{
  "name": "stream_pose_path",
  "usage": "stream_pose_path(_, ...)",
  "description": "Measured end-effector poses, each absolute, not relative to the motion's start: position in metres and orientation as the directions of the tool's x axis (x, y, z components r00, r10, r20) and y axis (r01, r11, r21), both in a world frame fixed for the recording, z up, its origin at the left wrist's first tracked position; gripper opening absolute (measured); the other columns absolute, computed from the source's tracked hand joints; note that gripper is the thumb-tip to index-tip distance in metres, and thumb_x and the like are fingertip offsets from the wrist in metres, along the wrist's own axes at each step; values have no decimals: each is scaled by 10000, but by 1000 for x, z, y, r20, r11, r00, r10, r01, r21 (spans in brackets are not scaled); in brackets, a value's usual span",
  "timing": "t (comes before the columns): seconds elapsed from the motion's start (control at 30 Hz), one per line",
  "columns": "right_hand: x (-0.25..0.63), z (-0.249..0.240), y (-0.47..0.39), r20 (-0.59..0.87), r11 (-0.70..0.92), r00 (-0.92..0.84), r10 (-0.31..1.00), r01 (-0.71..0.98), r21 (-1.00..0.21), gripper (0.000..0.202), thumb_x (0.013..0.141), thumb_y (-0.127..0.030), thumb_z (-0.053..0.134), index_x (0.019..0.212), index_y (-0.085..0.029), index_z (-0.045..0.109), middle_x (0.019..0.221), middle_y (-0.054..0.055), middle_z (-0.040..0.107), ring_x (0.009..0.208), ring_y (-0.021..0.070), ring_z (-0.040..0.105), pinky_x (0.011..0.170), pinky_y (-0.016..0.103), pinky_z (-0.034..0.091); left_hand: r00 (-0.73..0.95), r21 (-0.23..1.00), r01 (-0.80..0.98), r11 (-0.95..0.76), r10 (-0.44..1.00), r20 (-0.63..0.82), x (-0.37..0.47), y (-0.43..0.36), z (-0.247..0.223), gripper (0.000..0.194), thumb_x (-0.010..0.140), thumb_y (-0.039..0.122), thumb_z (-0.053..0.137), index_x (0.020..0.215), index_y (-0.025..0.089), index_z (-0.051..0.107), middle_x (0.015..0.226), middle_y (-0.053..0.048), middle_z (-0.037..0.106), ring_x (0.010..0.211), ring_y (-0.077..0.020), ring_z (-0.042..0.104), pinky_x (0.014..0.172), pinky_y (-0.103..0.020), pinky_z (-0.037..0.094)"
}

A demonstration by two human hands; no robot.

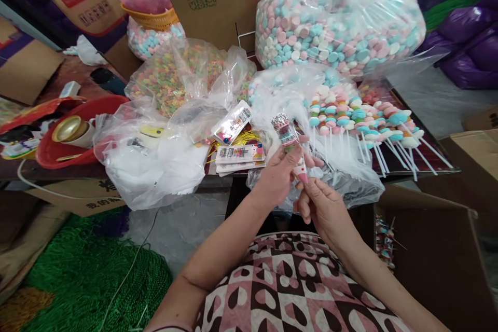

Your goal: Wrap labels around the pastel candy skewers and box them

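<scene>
Both hands meet at the table's front edge around a printed plastic wrapper (285,130). A candy skewer seems to be inside it. My left hand (278,172) grips the wrapper's middle between thumb and fingers. My right hand (324,201) pinches its pink lower end. Just left of them lie a stack of flat printed wrappers (239,154), a loose wrapper (232,123) and golden twist ties (249,138). Finished-looking marshmallow skewers (363,119) on white sticks rest in a row to the right, their sticks pointing toward me.
Behind stand a big bag of pastel marshmallows (338,31) and a bag of small gummies (182,72). A bag of white sheets (167,166) and a red basin (50,150) with bowls sit left. An open cardboard box (431,249) at lower right contains wrapped skewers (384,241).
</scene>
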State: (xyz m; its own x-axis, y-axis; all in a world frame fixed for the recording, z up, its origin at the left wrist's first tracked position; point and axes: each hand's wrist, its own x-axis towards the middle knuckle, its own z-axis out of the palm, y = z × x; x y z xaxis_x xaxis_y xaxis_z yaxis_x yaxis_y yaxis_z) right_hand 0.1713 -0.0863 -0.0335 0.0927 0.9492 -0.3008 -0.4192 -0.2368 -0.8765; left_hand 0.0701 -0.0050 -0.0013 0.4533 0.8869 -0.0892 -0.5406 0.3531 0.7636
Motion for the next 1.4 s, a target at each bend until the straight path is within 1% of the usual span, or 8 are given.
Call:
stream_pose_path(0.2, 176, -30, -83, -286, -175, 138, 948, -522, -835, 274, 845, -476, 696, 797, -212, 642, 425, -90, 491, 360, 60, 377, 578, 244, 476, 568, 874, -328, 357, 814, -120, 70, -22, -20, 441, 797, 585, 658, 1001, 201, 590, 750, 30, 574, 494, -78, 499, 406, -208, 405)
stream_pose_path(0.33, 183, -35, -84, -247, -157, 152, 957, -442, -883, 264, 827, -467, 715, 843, -204, 696, 520, -65, 539, 440, 77, 450, 574, 249, 464, 428, 998, -58, 12, 904, 14, 64, -17, -24, 367, 899, 532, 524, 772, 188, 532, 724, 14, 538, 611, -105, 516, 590, -260, 454)
stream_pose_path(0.47, 193, -43, -88, -131, -84, 227, 965, -206, -975, 287, 844, -422, 703, 1035, -208, 703, 596, -42, 603, 510, 113, 524, 541, 261, 446, 409, 893, 273, -359, 883, 230, 60, -10, -24, 384, 945, 458, 437, 655, 209, 405, 669, 6, 469, 682, -140, 456, 696, -296, 405)
stream_pose_path(0.63, 196, -44, -90, -59, -46, 268, 962, -54, -997, 557, 883, -385, 650, 1398, -233, 502, 608, -57, 623, 509, 138, 540, 540, 285, 468, 512, 844, 312, -437, 825, 238, 65, -16, -24, 366, 955, 431, 375, 651, 233, 326, 660, -3, 453, 659, -166, 438, 670, -309, 364)
stream_pose_path(0.93, 187, -40, -90, 18, 20, 234, 972, -4, -1000, 173, 886, -372, 630, 948, -233, 712, 602, -43, 541, 533, 140, 482, 557, 292, 431, 561, 964, 184, -194, 826, 59, 58, -24, -19, 388, 949, 458, 438, 643, 220, 461, 597, 4, 538, 631, -158, 495, 705, -289, 416)
stream_pose_path(1.1, 187, -39, -91, 37, 38, 238, 971, 1, -999, 228, 881, -389, 644, 711, -237, 654, 619, -19, 581, 546, 147, 502, 560, 296, 428, 357, 1000, -4, -11, 934, 12, 49, -15, -6, 354, 809, 489, 689, 982, 187, 621, 995, -49, 657, 944, -167, 584, 873, -284, 447)
stream_pose_path(1.2, 184, -39, -93, 35, 34, 231, 972, 8, -999, 204, 873, -389, 654, 733, -242, 671, 614, -19, 595, 533, 144, 505, 550, 295, 434, 475, 936, -275, 218, 877, -64, 56, -13, -2, 520, 791, 552, 690, 1166, 215, 563, 1080, -74, 660, 770, -136, 617, 693, -268, 505)
stream_pose_path(1.4, 180, -37, -95, -3, 5, 239, 971, -33, -999, 167, 848, -383, 683, 933, -251, 738, 590, -34, 599, 505, 140, 505, 542, 296, 457, 578, 825, -365, 431, 800, -161, 76, -22, -13, 454, 746, 543, 727, 990, 194, 570, 762, 21, 616, 422, -72, 473, 335, -214, 394)
